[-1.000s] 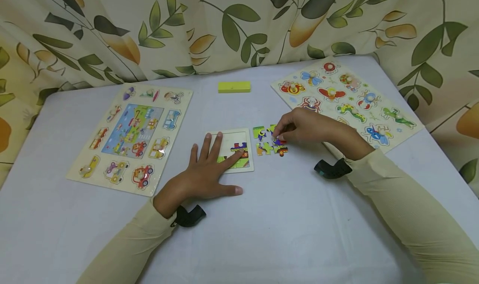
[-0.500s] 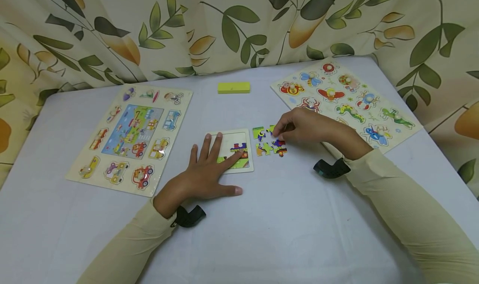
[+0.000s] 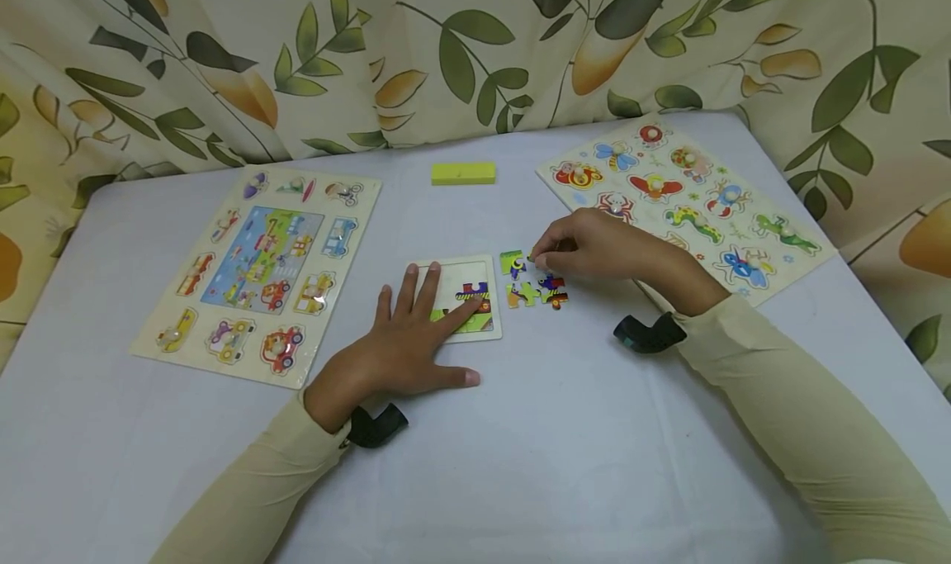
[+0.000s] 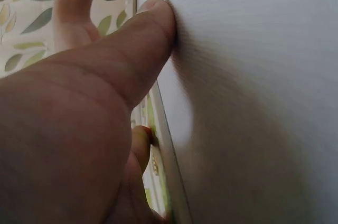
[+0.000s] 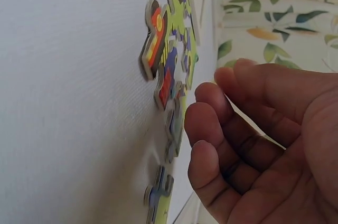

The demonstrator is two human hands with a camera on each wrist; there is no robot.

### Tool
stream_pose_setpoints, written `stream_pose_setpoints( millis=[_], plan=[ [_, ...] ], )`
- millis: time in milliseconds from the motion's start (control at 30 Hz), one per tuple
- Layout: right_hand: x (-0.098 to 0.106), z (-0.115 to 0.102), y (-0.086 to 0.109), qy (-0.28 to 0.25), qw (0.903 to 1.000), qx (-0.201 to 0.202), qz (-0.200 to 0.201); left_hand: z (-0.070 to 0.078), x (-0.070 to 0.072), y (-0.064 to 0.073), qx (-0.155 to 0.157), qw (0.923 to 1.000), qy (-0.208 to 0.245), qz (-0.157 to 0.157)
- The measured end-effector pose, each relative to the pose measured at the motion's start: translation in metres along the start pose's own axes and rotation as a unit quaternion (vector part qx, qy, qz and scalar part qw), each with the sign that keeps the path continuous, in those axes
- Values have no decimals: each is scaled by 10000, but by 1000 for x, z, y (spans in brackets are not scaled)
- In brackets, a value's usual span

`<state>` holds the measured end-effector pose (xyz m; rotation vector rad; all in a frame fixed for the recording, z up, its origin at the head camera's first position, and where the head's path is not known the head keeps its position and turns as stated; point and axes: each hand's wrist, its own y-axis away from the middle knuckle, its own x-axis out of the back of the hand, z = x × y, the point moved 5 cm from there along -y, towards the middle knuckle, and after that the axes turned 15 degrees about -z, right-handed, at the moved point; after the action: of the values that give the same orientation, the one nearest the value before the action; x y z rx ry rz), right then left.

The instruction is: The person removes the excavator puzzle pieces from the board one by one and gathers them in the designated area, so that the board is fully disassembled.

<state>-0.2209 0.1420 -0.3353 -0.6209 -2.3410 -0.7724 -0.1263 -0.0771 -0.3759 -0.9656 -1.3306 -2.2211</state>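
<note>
My left hand [image 3: 404,349] lies spread on a small square puzzle tray [image 3: 496,333], with the index finger over fitted vehicle pieces [image 3: 473,290] at its right side. In the left wrist view the thumb [image 4: 145,39] rests on the white cloth. Several loose jigsaw pieces [image 3: 525,293], green, purple and orange, lie to the right of the tray. Over their upper part my right hand [image 3: 587,246] bends its fingers, thumb and index tips meeting at a puzzle piece, mostly hidden. In the right wrist view other pieces [image 5: 154,39] lie flat beside the curled fingers [image 5: 203,123].
A knobbed vehicle puzzle board [image 3: 167,364] lies at the left. At the right an insect puzzle board [image 3: 661,158] reaches under the right forearm. A yellow block [image 3: 463,173] sits at the back, before a leaf-patterned curtain [image 3: 461,60].
My right hand has shifted slightly left and away from the body, over the upper pieces. The left hand stays on the tray.
</note>
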Motion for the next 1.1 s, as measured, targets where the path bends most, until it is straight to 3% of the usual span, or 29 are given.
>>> stream_pose_setpoints(
  millis=[267, 533, 867, 1100],
  plan=[
    [1, -9, -8, -144, 9998, 71, 105, 7, 5, 2, -114, 9993, -350, 88],
    [-3, -18, -17, -118, 9993, 348, 24, 19, 9, 4, -414, 9989, -218, 13],
    [-9, -27, -26, -73, 9985, 535, -49, 21, 1, -3, -258, 9991, -240, -223],
    [-14, -32, -32, -136, 9981, 594, -8, 19, -3, -7, -309, 9989, -178, -304]
  ],
)
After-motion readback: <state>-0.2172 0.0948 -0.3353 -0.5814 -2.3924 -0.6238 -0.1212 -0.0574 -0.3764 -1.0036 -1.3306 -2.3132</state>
